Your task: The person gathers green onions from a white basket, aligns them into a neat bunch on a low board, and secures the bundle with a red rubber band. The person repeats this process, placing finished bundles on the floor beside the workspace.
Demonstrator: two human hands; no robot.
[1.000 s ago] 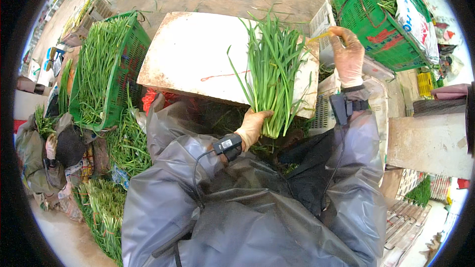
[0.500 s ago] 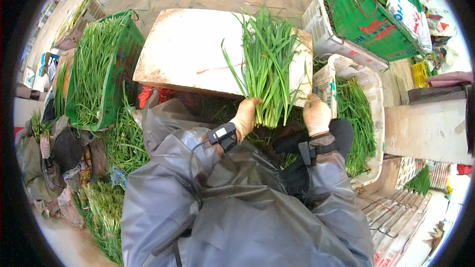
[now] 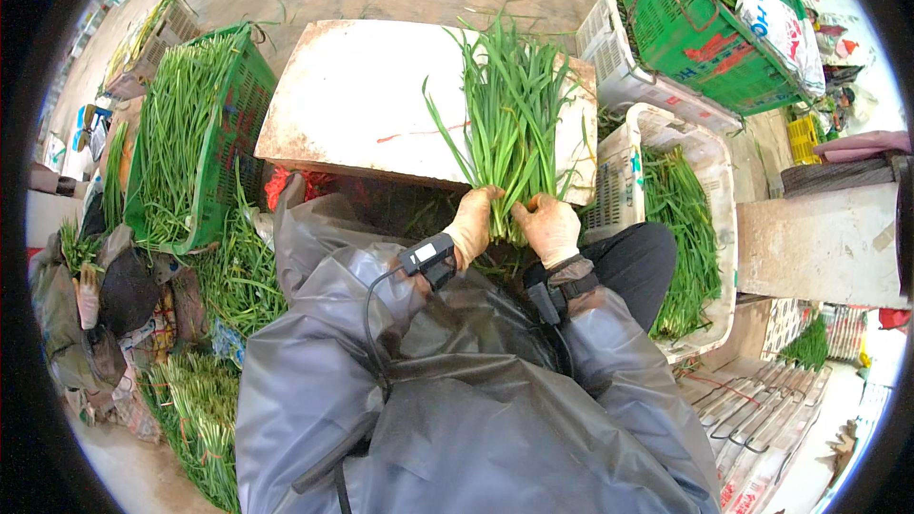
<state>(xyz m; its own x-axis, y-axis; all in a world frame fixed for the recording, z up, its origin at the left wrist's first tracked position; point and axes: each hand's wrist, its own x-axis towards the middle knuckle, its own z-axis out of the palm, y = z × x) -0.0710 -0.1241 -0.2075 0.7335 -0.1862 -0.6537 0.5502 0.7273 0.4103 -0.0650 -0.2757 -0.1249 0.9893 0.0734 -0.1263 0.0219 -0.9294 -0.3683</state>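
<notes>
Both hands closed round the base of one bundle of long flat green chive-like leaves (image 3: 511,124): left hand (image 3: 473,226) on the left of the stalk ends, right hand (image 3: 549,227) just beside it on the right, fingers wrapped, both in pale tan gloves. Bundle stands near upright at the near edge of the white board with rusty brown rim (image 3: 357,100), tips fanning out over it; a few leaves splay off to the left. Judgement: the step in hand looks like squaring up and tightening the bundle. To do it well, keep the grip low at the stalk ends, tap the ends level, gather the loose left-hand leaves in before squeezing, and avoid crushing the leaves. Left of the board, a green plastic crate full of the same greens (image 3: 186,138); right, a white plastic crate partly filled (image 3: 709,186); a second green crate (image 3: 709,24) at upper right. Loose greens lie on the ground at lower left
</notes>
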